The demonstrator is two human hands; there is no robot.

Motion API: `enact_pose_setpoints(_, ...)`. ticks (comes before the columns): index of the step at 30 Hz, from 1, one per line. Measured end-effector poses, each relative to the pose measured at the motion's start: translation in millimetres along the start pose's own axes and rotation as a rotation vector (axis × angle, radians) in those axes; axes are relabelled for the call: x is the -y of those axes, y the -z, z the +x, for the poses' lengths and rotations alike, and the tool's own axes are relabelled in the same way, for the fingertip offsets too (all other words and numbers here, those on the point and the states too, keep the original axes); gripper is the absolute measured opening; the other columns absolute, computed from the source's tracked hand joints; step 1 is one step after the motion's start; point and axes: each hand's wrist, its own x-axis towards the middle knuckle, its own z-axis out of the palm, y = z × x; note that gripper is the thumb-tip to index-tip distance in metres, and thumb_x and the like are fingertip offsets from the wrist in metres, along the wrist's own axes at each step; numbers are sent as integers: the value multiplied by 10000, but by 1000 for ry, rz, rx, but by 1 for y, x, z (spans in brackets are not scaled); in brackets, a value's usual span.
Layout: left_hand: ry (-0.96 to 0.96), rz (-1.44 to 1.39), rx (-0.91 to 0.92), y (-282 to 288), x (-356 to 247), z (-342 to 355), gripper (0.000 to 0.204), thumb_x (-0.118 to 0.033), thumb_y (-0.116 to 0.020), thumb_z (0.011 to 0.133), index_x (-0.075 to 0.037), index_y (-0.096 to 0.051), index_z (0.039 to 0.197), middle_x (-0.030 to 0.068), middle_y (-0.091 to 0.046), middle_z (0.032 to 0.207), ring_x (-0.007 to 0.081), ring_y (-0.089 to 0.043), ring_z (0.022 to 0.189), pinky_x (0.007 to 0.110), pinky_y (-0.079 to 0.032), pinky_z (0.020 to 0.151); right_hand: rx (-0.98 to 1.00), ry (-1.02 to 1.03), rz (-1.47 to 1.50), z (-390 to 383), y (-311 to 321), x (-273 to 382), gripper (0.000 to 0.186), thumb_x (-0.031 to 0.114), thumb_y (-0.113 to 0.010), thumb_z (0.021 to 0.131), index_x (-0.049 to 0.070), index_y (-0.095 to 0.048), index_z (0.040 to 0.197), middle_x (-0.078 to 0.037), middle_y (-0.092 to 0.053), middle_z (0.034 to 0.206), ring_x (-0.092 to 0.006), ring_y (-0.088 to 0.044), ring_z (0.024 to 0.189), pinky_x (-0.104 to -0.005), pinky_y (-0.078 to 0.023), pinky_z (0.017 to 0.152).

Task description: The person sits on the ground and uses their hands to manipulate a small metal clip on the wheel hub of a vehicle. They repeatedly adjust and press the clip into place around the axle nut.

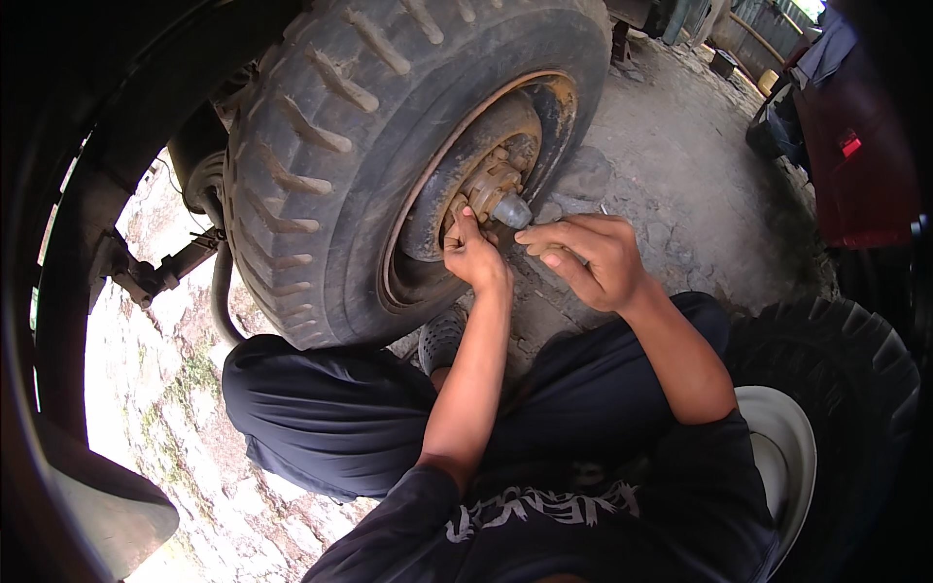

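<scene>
A large, dusty truck tyre point(369, 185) stands upright in front of me on a rusty steel rim point(410, 219). From its hub point(491, 182) a grey, rounded hub cap point(511, 211) sticks out toward me. My left hand point(474, 257) is at the lower left of the hub, its thumb up against the nuts and its fingers curled. What those fingers grip is hidden. Just right of the cap's tip is my right hand point(595, 257), thumb and fingers drawn close together; anything between them is too small to make out. A short shiny metal tip point(604, 208) shows just behind that hand.
I sit with bent legs on dusty, stony ground point(680, 175). Beside me at the right lies another tyre point(826, 369) with a pale rim point(787, 437). A dark red vehicle panel point(860, 155) stands at the far right. Dark metal vehicle parts point(146, 267) hang at the left.
</scene>
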Motion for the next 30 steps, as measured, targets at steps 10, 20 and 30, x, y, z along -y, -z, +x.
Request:
enact_pose_setpoints(10, -59, 55, 9, 4, 6, 0, 203, -181, -781, 1057, -11, -731, 956, 7, -675, 755, 84, -492, 555, 283, -365, 508, -50, 7, 29, -1, -4, -3, 199, 196, -760, 995, 66, -818, 1133, -105, -756, 805, -256, -747, 688, -376, -577, 631)
enact_pose_setpoints(20, -38, 126, 16, 10, 1, 10, 184, -171, -780, 1055, -18, -743, 959, 5, -692, 767, 80, -495, 549, 291, -364, 500, -22, -21, 18, -1, -4, -1, 216, 224, -764, 999, 62, -824, 1130, -98, -760, 801, -247, -754, 683, -364, -578, 619)
enact_pose_setpoints(30, -92, 0, 122, 11, 9, 9, 158, -139, -767, 1061, -11, -742, 971, -6, -663, 767, 75, -471, 561, 276, -358, 508, 49, -25, 14, -3, 1, 2, 236, 183, -748, 995, 6, -820, 1134, -133, -762, 805, -251, -754, 699, -369, -585, 645)
